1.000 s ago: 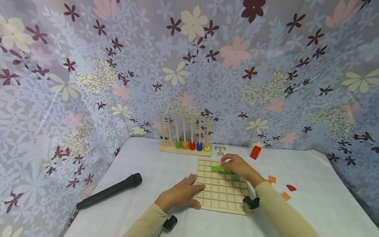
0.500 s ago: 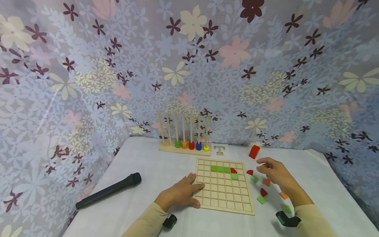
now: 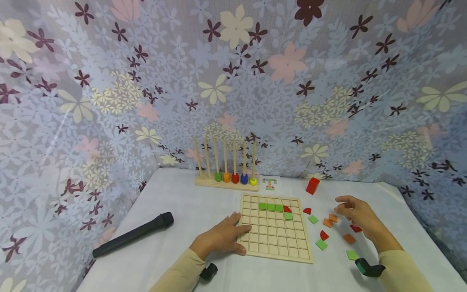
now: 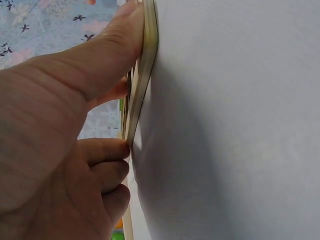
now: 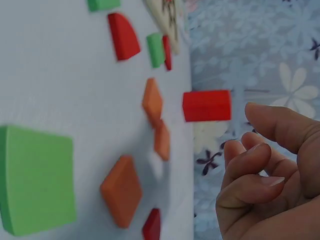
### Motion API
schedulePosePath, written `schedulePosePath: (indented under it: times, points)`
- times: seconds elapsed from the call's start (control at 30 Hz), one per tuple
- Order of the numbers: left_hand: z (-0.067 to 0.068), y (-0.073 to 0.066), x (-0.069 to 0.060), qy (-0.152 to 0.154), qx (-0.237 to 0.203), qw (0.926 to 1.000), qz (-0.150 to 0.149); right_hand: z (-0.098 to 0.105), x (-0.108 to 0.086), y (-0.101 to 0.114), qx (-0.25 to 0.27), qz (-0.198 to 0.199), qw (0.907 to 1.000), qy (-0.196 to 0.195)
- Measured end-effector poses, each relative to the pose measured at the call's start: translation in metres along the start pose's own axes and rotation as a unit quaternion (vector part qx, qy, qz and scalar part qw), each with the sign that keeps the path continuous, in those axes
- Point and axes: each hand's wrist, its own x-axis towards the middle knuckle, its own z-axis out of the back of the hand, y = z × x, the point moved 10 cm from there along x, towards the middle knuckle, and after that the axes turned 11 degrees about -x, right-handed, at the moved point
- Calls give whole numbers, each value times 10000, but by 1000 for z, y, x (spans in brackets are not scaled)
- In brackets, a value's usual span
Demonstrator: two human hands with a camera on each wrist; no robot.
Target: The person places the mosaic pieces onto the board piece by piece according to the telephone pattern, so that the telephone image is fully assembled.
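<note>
A wooden grid board [image 3: 270,237] lies on the table, with three green squares [image 3: 270,207] in a row, a red quarter-round piece [image 3: 287,209] at their right end and a green square [image 3: 288,216] below it. My left hand [image 3: 222,236] rests on the board's left edge, fingers spread; the left wrist view shows the thumb on the board's rim [image 4: 145,65]. My right hand [image 3: 361,217] hovers over loose pieces right of the board, fingers loosely bent and holding nothing. Near it lie orange squares [image 3: 349,238] and a partly covered red piece [image 3: 356,228].
Behind the board stand a peg rack [image 3: 226,183] with coloured beads and a small pattern card [image 3: 270,184]. A red block [image 3: 312,185] stands at the back right. Loose green squares [image 3: 321,244] lie right of the board. A black microphone [image 3: 133,235] lies at left.
My right hand has moved right, off the board and out over the loose pieces. The red quarter-round at the row's end, earlier under that hand, is uncovered. My left hand stays on the board.
</note>
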Motion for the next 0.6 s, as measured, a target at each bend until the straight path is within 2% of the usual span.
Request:
schedulePosePath:
  times: [0.17, 0.27, 0.43, 0.6]
  points:
    - [0, 0, -2, 23, 42, 10000, -23, 3, 2, -17, -39, 10, 10000, 15]
    - [0, 1, -1, 27, 68, 10000, 5, 9, -2, -32, -82, -171, 9998, 53]
    - [0, 0, -1, 33, 87, 10000, -12, 15, -9, -59, -561, -607, 9961, 297]
    - [1, -1, -1, 24, 87, 9999, -46, 10, -14, -73, -1069, -721, 9908, 401]
